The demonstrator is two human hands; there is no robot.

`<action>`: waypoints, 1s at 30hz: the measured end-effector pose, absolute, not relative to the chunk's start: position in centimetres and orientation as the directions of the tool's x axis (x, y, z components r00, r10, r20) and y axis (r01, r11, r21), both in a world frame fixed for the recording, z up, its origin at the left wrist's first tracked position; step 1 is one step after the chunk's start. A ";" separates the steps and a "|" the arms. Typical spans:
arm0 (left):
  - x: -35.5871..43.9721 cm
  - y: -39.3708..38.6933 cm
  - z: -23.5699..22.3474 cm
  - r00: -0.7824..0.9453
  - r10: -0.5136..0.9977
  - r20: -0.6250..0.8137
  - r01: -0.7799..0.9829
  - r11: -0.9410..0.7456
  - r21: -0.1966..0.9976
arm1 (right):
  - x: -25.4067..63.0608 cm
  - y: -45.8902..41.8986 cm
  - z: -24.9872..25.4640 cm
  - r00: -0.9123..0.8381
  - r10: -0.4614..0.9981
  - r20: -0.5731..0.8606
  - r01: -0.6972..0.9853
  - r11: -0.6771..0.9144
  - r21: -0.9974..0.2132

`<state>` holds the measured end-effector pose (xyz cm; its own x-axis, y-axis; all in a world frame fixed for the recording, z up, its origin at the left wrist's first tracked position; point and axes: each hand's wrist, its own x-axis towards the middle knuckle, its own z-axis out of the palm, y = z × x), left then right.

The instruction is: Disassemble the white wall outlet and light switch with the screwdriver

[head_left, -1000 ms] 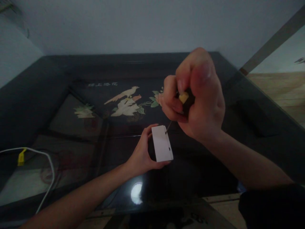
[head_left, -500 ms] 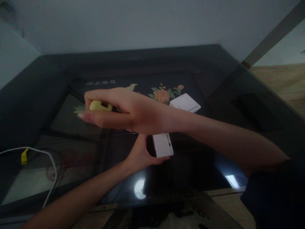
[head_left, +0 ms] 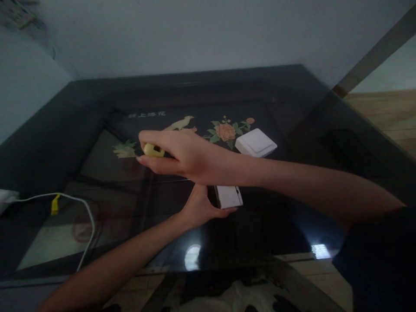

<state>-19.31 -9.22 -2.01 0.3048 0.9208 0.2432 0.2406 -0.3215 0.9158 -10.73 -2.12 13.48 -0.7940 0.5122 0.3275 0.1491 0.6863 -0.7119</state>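
Closed round a tool with a yellow handle (head_left: 154, 150), my right hand (head_left: 191, 156) reaches across above the table; the working end of the tool is hidden. Below it, my left hand (head_left: 199, 209) grips a small white plastic box (head_left: 229, 197) by its sides, thumb along the near edge. My right hand and wrist cover the far part of that box, so I cannot tell whether the tool touches it. A white wall switch (head_left: 257, 143) with a square rocker lies on the table just beyond my right forearm.
The dark glossy glass table top (head_left: 260, 234) carries a flower and bird print. At the left a white cable (head_left: 92, 216) with a yellow tag (head_left: 55, 205) trails to the front edge. A wall (head_left: 195, 39) stands behind the table.
Everything has shifted slightly right in the picture as the view turned. The white box is now tilted more and more of it is hidden. Both hands keep their grips.
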 end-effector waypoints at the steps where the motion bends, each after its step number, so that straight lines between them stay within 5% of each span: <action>1: -19.2 -9.1 -2.0 0.309 0.914 0.263 0.207 -0.335 0.919 | -10.5 -2.1 13.5 -0.768 0.530 0.359 0.148 0.692 -0.706; 6: -19.1 -8.9 -2.1 0.332 0.875 0.351 0.117 -0.407 0.906 | -8.8 -2.2 14.0 -0.648 0.590 0.483 0.074 0.679 -0.730; 13: -19.2 -9.0 -2.7 0.323 0.905 0.277 0.252 -0.364 0.897 | -10.5 -2.8 14.1 -0.903 0.346 0.254 0.079 0.717 -0.693; 21: -19.3 -9.3 -2.1 0.262 0.910 0.320 0.235 -0.382 0.894 | -9.3 -1.4 11.9 -0.841 0.517 0.162 0.311 0.706 -0.636; 25: -19.0 -9.3 -1.6 0.326 0.878 0.350 0.197 -0.425 0.884 | -8.1 -1.7 13.7 -0.684 0.547 0.482 0.094 0.721 -0.686; 30: -19.2 -9.3 -1.2 0.390 0.863 0.320 0.185 -0.414 0.891 | -6.1 -2.4 14.1 -0.427 0.766 0.481 -0.158 0.460 -0.874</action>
